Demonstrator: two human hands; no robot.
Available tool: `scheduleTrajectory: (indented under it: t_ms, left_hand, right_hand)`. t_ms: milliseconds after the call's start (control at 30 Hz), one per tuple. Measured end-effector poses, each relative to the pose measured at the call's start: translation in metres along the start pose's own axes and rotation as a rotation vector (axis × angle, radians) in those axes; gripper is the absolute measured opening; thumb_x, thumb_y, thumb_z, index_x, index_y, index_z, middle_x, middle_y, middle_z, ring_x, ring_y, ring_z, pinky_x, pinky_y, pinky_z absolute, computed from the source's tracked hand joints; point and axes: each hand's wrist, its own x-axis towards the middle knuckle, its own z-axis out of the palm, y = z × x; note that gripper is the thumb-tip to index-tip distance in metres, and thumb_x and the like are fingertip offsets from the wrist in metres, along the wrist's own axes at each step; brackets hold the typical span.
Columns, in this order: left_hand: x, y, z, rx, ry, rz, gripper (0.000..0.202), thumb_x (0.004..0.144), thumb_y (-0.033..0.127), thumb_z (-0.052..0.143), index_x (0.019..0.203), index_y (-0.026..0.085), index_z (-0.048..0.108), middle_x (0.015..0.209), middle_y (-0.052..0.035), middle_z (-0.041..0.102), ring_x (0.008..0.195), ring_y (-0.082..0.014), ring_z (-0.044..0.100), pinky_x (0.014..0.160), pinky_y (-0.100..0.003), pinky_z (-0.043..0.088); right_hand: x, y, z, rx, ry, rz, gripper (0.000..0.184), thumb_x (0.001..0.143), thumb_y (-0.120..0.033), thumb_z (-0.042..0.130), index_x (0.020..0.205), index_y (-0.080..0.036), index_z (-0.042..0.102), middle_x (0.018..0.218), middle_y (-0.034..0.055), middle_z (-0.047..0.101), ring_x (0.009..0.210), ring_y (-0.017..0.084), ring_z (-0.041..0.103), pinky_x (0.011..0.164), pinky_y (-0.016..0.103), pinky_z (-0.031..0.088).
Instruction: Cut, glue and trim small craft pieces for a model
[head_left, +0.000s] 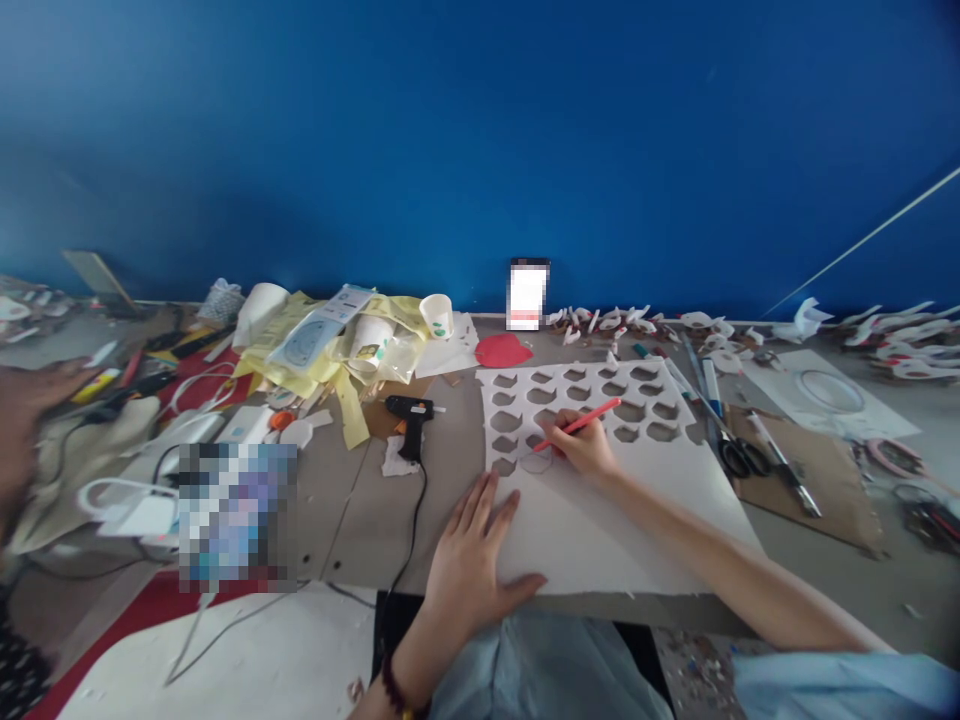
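A large white sheet (pixel 600 535) lies in front of me, its upper part full of cut-out holes shaped alike. My right hand (pixel 585 445) is closed around a red pen (pixel 592 415), its tip down on the sheet just below the rows of holes. A faint outline (pixel 536 461) shows beside the tip. My left hand (pixel 476 545) rests flat on the sheet's left edge, fingers spread, holding nothing. To the left of the sheet lies a black glue gun (pixel 412 425) with its cord trailing toward me.
Black scissors (pixel 742 457), a craft knife (pixel 787 465) and brown cardboard (pixel 825 490) lie at right. Several white cut pieces (pixel 697 320) line the blue wall. A phone (pixel 527 295) stands behind a red piece (pixel 504 350). Cups, packets and cables crowd the left, where another person's hand (pixel 37 400) reaches in.
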Motion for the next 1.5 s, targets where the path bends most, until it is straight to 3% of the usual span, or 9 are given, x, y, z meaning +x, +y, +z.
scheduleTrajectory:
  t_ms: [967,1500]
  left_hand:
    - [-0.0013,-0.0001,0.0007,0.021,-0.006,-0.001,0.083,0.077,0.067,0.052,0.144,0.021,0.035,0.153,-0.0138,0.025,0.137,-0.0348,0.030,0.103,-0.050,0.039]
    - [-0.0013,0.0011,-0.0004,0.012,0.013,-0.005,0.083,0.076,0.066,0.055,0.143,0.020,0.037,0.153,-0.0137,0.026,0.137,-0.0346,0.031,0.103,-0.049,0.040]
  right_hand:
    - [0.0025,0.0044,0.0037,-0.144,-0.001,-0.100,0.032,0.072,-0.038,0.061,0.050,-0.021,0.044,0.045,-0.0017,0.052,0.044,0.012,0.046,0.043,0.024,0.036]
    - [0.0003,-0.0010,0.0021,-0.180,0.078,-0.072,0.030,0.068,-0.036,0.059,0.047,-0.021,0.043,0.041,-0.0030,0.045,0.042,0.010,0.038,0.041,0.023,0.031]
